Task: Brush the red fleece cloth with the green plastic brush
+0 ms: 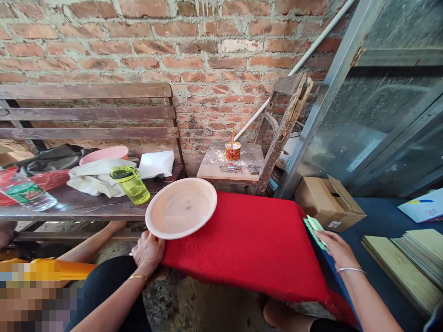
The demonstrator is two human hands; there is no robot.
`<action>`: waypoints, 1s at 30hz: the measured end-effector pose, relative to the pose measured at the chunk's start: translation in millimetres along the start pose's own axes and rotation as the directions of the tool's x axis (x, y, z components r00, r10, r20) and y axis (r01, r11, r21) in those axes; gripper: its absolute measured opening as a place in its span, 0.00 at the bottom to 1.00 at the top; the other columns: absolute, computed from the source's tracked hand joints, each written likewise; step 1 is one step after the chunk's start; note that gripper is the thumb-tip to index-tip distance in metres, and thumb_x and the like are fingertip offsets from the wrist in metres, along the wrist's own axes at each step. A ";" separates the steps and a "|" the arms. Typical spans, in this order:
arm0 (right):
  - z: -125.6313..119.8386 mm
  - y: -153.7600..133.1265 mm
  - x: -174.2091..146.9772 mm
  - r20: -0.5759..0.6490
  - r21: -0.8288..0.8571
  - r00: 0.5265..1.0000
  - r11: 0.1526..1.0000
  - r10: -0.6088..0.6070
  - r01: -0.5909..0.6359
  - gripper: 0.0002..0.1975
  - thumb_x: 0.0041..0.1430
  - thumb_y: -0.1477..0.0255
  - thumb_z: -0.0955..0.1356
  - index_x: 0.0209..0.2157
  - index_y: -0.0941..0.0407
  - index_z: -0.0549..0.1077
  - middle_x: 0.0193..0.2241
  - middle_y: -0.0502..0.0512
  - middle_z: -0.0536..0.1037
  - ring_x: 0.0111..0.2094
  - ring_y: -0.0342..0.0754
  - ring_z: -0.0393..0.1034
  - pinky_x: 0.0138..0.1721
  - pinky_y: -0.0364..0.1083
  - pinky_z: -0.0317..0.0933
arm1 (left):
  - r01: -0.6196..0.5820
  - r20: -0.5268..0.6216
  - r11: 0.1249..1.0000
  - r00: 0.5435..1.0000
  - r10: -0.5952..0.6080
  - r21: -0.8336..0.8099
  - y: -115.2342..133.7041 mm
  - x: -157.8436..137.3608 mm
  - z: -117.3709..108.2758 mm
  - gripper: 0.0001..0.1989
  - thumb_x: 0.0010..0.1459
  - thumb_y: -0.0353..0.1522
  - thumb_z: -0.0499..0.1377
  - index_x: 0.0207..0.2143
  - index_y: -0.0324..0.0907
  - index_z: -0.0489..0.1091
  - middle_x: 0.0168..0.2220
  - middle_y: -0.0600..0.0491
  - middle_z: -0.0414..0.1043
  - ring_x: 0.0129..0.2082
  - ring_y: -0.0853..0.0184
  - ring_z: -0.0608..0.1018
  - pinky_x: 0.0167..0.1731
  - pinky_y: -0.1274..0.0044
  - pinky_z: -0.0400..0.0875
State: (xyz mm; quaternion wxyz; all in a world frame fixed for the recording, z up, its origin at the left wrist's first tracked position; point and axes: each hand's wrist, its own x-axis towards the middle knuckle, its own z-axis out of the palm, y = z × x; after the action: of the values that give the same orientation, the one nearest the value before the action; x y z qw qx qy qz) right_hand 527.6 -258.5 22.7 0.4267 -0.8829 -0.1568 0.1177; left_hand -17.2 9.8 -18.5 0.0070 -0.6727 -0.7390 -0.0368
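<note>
My right hand (334, 246) is closed around a pale green scrub brush (315, 229) at the right edge of the red cloth (252, 240). The brush's bristles face left, toward the cloth. The cloth is spread over a low surface in front of me and hangs down at its right corner. At its left edge my left hand (148, 252) is curled on the cloth, just below the rim of a pale pink basin (182, 230); some of its fingers are hidden. The basin stands on the cloth's far left corner, with a few dark specks inside.
A wooden bench (86, 133) at left bears a green bottle (133, 186), a white cloth (100, 177) and a water bottle (31, 193). A chair (221, 170) holds a red tin (232, 151) and padlocks. At right are a cardboard box (325, 203) and boards (401, 267). Someone's arm (90, 242) is at lower left.
</note>
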 end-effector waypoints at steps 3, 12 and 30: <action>17.6 -10.2 -1.1 0.108 0.131 0.991 0.987 0.079 -0.093 0.31 0.34 0.47 0.70 0.36 0.56 0.78 0.31 0.57 0.80 0.35 0.55 0.73 0.30 0.48 0.62 | 0.016 0.023 1.000 1.000 -0.016 0.023 -0.5 1.1 -1.3 0.19 0.66 0.39 0.45 0.48 0.40 0.70 0.50 0.42 0.68 0.50 0.54 0.72 0.42 0.67 0.64; 19.6 14.7 11.5 0.187 0.080 0.972 0.983 0.146 -0.163 0.34 0.32 0.46 0.71 0.39 0.55 0.76 0.30 0.56 0.80 0.36 0.57 0.74 0.34 0.50 0.63 | 0.044 0.033 0.998 0.998 -0.046 0.044 -1.6 2.8 -3.3 0.20 0.64 0.38 0.45 0.50 0.41 0.70 0.51 0.42 0.68 0.51 0.53 0.71 0.44 0.67 0.65; 34.4 -19.8 26.0 0.167 -0.251 0.986 0.967 0.001 0.042 0.33 0.39 0.45 0.67 0.42 0.53 0.76 0.40 0.62 0.77 0.40 0.59 0.70 0.40 0.53 0.62 | 0.064 0.048 0.997 0.997 -0.065 0.031 2.1 0.7 -6.3 0.20 0.66 0.38 0.44 0.51 0.40 0.68 0.53 0.41 0.67 0.52 0.52 0.71 0.46 0.66 0.64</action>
State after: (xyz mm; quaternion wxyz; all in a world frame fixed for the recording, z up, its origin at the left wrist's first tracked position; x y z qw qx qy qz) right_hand 536.4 -212.4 15.5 0.2971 -0.9156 -0.2146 0.1652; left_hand -15.4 10.3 -12.0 -0.0023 -0.6490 -0.7607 -0.0095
